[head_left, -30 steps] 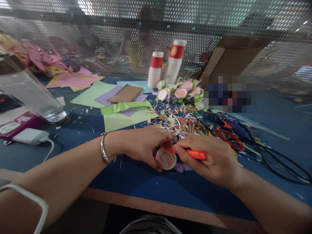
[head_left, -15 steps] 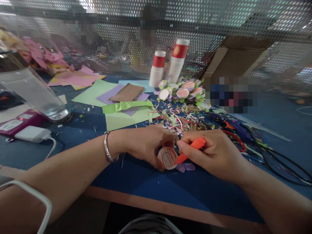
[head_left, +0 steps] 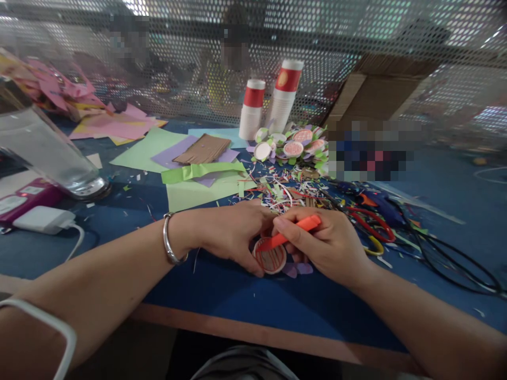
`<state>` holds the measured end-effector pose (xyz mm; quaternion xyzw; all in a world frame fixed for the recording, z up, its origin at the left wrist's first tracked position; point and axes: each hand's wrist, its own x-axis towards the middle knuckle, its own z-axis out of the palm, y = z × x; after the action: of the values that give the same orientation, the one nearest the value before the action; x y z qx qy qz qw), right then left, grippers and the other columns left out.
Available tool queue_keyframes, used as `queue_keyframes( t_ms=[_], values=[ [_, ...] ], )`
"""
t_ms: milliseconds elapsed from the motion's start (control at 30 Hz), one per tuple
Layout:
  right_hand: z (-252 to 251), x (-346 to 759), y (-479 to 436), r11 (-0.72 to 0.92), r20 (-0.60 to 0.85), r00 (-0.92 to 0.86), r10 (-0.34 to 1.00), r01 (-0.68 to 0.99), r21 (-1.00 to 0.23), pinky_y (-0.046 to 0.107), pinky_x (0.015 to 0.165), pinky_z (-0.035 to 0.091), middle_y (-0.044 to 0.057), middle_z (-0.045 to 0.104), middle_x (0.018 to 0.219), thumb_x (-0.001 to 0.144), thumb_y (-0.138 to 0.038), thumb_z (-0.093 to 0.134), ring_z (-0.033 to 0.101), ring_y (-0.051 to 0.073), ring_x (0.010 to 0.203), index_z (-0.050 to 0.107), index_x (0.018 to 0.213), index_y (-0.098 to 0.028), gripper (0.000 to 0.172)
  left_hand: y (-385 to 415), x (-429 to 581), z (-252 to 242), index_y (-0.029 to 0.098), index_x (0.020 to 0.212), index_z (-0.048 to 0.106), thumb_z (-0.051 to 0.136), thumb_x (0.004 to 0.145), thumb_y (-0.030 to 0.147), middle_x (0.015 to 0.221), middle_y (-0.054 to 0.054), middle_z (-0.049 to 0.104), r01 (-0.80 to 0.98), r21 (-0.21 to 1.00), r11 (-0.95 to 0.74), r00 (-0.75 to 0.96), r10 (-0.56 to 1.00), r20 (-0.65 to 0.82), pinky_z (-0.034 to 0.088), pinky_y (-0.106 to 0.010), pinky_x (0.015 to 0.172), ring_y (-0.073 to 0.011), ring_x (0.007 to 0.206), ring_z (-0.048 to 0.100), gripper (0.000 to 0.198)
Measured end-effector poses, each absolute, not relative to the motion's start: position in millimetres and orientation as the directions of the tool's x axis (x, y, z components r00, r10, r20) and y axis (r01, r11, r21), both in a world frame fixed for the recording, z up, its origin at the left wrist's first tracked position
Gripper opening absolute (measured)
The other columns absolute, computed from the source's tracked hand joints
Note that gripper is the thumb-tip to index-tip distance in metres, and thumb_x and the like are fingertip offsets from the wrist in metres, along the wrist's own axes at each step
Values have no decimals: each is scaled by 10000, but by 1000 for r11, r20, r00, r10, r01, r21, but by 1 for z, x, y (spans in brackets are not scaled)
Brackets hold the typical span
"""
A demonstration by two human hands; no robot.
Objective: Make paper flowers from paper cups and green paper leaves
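Note:
My left hand [head_left: 241,232] grips the left edge of a small round paper disc [head_left: 271,261] with a pale rim and red-orange lines drawn across it. In my right hand [head_left: 325,245] is an orange marker [head_left: 303,227], pinched between thumb and fingers, its tip at the upper left of the disc's face. Purple paper petals [head_left: 297,269] show at the disc's right side. Beyond my hands lies a heap of paper scraps [head_left: 283,190]. Behind it sits a pile of similar round discs with green and purple petals [head_left: 295,148].
Two stacks of paper cups [head_left: 251,111] stand at the back by a perforated metal screen [head_left: 190,68]. Green paper sheets [head_left: 190,195] and a cardboard piece [head_left: 204,149] lie left of centre. A glass of water [head_left: 55,153] is at left; red-handled scissors [head_left: 376,224] and black cable [head_left: 447,264] at right.
My right hand has moved left and the marker's tip has gone from the disc's right edge to its upper left. My left hand still holds the disc. The view has shifted slightly.

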<state>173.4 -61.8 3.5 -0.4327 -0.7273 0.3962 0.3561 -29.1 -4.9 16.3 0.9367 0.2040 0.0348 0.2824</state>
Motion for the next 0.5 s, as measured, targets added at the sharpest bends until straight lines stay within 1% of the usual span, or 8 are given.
queue_keyframes(
  t_ms=[100,233,367,500],
  values=[
    [4,176,-63,359,238,-331,913,375,-855,213,441,394,-38,577,518,1008,-368,603,528,81,429,659,689,-191,369,-5,-29,18,144,1075,687,903,712,387,1096,-82,676,375,522,-766,914,399,-72,456,-362,928,-254,1035,614,487],
    [5,175,-65,491,349,-376,858,406,-770,211,467,380,-52,564,517,1007,-280,589,501,66,442,647,665,-196,357,-6,-28,18,150,1038,678,905,702,352,1052,-59,673,392,536,-748,907,413,-86,449,-337,881,-233,994,602,453],
    [4,172,-66,538,383,-406,829,397,-743,199,464,367,-63,578,533,1005,-250,589,501,59,458,663,698,-199,320,-7,-28,17,157,1056,667,919,683,373,1057,-54,672,389,521,-760,906,417,-68,453,-330,864,-229,986,602,499],
    [2,173,-67,562,410,-404,818,407,-720,203,481,368,-63,564,541,1005,-254,596,486,60,470,641,684,-196,329,-7,-29,17,163,1043,659,919,683,387,1044,-49,669,397,506,-766,905,419,-76,457,-327,855,-230,984,603,498]
  ],
)
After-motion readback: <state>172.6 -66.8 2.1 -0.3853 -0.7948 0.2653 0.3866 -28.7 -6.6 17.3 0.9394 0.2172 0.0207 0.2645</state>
